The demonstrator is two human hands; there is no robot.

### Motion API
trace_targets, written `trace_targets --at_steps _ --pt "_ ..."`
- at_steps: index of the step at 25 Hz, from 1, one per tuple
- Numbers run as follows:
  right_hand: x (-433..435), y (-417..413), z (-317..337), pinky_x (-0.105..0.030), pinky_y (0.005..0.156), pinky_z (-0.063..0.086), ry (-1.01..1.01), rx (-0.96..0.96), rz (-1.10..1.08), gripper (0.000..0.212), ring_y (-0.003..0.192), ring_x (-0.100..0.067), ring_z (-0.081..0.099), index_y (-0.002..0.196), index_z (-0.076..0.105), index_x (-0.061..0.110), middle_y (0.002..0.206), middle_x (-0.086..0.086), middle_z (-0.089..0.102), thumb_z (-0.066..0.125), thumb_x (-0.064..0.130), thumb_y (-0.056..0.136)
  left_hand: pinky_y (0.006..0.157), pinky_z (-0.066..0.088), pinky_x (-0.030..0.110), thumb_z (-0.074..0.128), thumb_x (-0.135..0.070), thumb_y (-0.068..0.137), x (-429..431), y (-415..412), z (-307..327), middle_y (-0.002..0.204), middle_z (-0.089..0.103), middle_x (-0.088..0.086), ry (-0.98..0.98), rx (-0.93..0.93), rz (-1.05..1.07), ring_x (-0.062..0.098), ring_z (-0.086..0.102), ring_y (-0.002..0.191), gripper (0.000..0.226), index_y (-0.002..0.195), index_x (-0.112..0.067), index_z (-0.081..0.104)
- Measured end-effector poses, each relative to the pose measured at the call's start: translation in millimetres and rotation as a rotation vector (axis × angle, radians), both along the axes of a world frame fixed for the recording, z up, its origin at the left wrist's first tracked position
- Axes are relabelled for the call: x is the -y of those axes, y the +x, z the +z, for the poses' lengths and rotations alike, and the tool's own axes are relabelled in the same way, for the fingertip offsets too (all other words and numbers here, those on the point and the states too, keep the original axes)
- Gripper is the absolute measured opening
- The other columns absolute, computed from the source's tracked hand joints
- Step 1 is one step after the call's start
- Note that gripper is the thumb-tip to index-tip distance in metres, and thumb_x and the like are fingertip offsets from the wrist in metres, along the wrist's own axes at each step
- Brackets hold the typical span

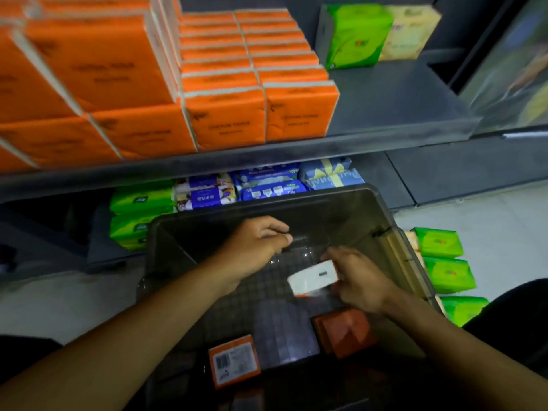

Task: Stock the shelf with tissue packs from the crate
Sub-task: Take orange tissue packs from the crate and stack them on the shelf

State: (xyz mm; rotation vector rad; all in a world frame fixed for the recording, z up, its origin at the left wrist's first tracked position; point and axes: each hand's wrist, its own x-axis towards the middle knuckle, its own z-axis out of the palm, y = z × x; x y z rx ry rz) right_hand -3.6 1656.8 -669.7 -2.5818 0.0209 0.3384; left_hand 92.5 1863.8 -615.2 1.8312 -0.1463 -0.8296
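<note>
A dark translucent crate [326,200] stands on the floor below the shelf. My right hand [360,280] is inside it, shut on an orange tissue pack [314,277] whose white end faces up. My left hand [256,247] hovers over the crate's middle with its fingers curled and nothing in it. Two more orange packs lie on the crate floor, one [345,332] at the right and one with a barcode label [234,360] near the front. Rows of orange tissue packs [225,114] fill the left and middle of the grey shelf [385,114].
Green and yellow packs [355,34] stand at the back right of the shelf, with bare shelf in front of them. Blue and green packs [267,185] sit on the lower shelf behind the crate. Green packs [444,262] lie on the floor to the crate's right.
</note>
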Motion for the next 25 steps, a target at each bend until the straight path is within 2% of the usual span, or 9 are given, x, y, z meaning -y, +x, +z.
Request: trace_targets --at_steps 3,7,9,11,14,18,22,23,25 --pt "-22.6 25.0 45.1 -0.023 0.077 0.043 0.228 0.238 -0.077 0.035 0.093 -0.012 0.059 0.095 0.059 0.026 0.096 0.01 0.059 0.074 0.009 0.069 0.078 0.049 0.023 0.064 -0.021 0.093 -19.2 16.8 26.6 0.101 0.069 -0.008 -0.047 0.009 0.167 0.009 0.063 0.097 0.015 0.108 -0.023 0.067" --pt "-50.1 36.6 100.4 -0.015 0.088 0.045 0.536 0.503 -0.077 0.039 0.111 -0.006 0.058 0.096 0.053 0.033 0.115 0.008 0.059 0.07 0.011 0.069 0.078 0.054 0.038 0.064 -0.033 0.092 -43.4 31.2 50.3 0.113 0.07 0.001 -0.128 -0.057 0.421 0.022 0.063 0.107 0.014 0.103 -0.026 0.069" --pt "-57.6 39.7 114.1 -0.012 0.093 0.043 0.519 0.582 -0.025 0.044 0.121 -0.004 0.052 0.098 0.048 0.04 0.126 0.011 0.054 0.072 0.014 0.071 0.075 0.057 0.043 0.065 -0.043 0.089 -52.4 31.3 65.6 0.112 0.072 0.007 -0.247 -0.283 0.406 0.026 0.069 0.1 0.024 0.109 -0.03 0.065" --pt "-59.1 44.0 119.1 -0.012 0.093 0.044 0.469 0.606 0.017 0.051 0.127 -0.001 0.046 0.102 0.044 0.048 0.133 0.018 0.048 0.076 0.023 0.072 0.061 0.056 0.036 0.065 -0.047 0.084 -58.7 26.9 81.9 0.1 0.074 0.009 -0.367 -0.457 0.329 0.023 0.072 0.083 0.039 0.116 -0.025 0.062" --pt "-57.5 50.5 125.3 -0.008 0.093 0.043 0.393 0.657 0.042 0.048 0.13 -0.004 0.044 0.105 0.037 0.056 0.138 0.019 0.042 0.071 0.044 0.073 0.046 0.052 0.026 0.071 -0.039 0.072 -64.5 23.5 98.9 0.101 0.069 0.015 -0.494 -0.423 0.301 0.025 0.068 0.08 0.05 0.118 -0.021 0.059" --pt "-55.8 55.2 134.2 -0.014 0.095 0.046 0.397 0.672 0.008 0.058 0.134 -0.003 0.039 0.113 0.039 0.055 0.14 0.021 0.038 0.08 0.044 0.074 0.048 0.053 0.023 0.07 -0.03 0.069 -64.7 22.8 109.5 0.11 0.066 0.015 -0.536 -0.298 0.305 0.024 0.066 0.084 0.046 0.113 -0.022 0.06" --pt "-61.6 62.5 146.7 -0.027 0.084 0.057 0.865 0.541 -0.249 0.069 0.115 -0.012 0.061 0.139 0.04 0.034 0.129 0.012 0.058 0.068 -0.001 0.087 0.055 0.056 0.025 0.067 -0.028 0.075 -63.1 28.2 116.1 0.114 0.07 0.009 -0.601 -0.148 0.375 0.025 0.068 0.097 0.039 0.115 -0.027 0.063" --pt "-63.2 66.1 151.9 -0.029 0.079 0.058 1.025 0.49 -0.333 0.063 0.108 -0.016 0.067 0.139 0.043 0.031 0.123 0.006 0.065 0.06 -0.005 0.09 0.058 0.057 0.026 0.066 -0.028 0.077 -62.3 30.1 118.2 0.117 0.07 0.007 -0.62 -0.104 0.396 0.026 0.068 0.102 0.041 0.118 -0.027 0.063" --pt "-65.3 74.5 162.6 -0.034 0.078 0.056 1.259 0.361 -0.395 0.045 0.104 -0.022 0.069 0.138 0.048 0.025 0.118 -0.004 0.07 0.051 0.007 0.097 0.066 0.058 0.031 0.065 -0.026 0.078 -60.1 33.0 121.1 0.123 0.068 0.002 -0.664 -0.035 0.425 0.026 0.067 0.11 0.046 0.124 -0.027 0.062"
